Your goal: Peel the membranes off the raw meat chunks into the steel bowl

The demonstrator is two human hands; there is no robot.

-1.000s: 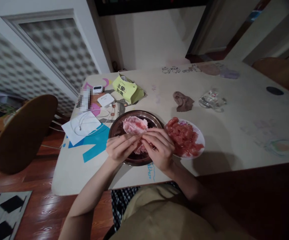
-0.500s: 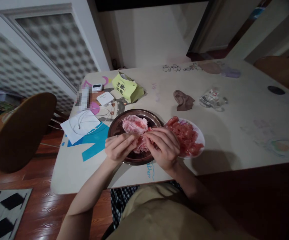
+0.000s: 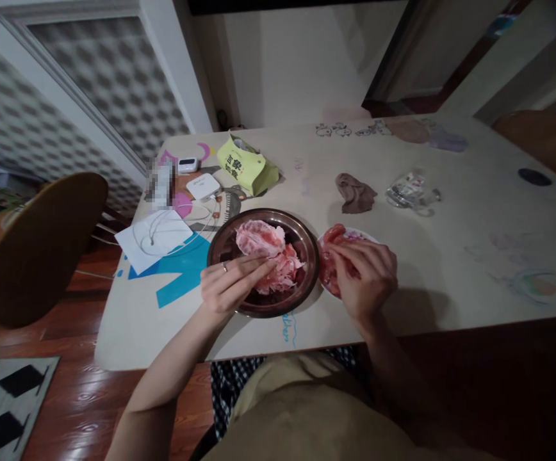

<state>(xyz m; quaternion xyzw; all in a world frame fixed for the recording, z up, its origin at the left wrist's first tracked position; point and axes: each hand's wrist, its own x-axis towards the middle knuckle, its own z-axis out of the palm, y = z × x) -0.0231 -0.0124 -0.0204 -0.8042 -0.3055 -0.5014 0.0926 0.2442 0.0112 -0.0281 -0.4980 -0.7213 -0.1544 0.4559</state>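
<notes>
A round metal dish holds a peeled chunk of pomelo in pale skin, with shredded pomelo membrane in front of it. My left hand reaches over the dish's left rim, fingers pressed together, fingertips on a pomelo piece among the shreds; its thumb is hidden. To the right, my right hand is over a white plate heaped with red pomelo flesh. Its fingers are pinched at the heap's left part, on pomelo flesh, and cover much of the plate.
Behind the dish stands a yellow-green paper bag. A brown cloth and clear crumpled plastic lie farther right. White device, cable and white paper occupy the left side. A wooden chair stands left of the table.
My right hand has moved right, from the dish beside my left hand to the plate of pomelo flesh. The left hand stays over the dish, and the shredded membrane is now more exposed.
</notes>
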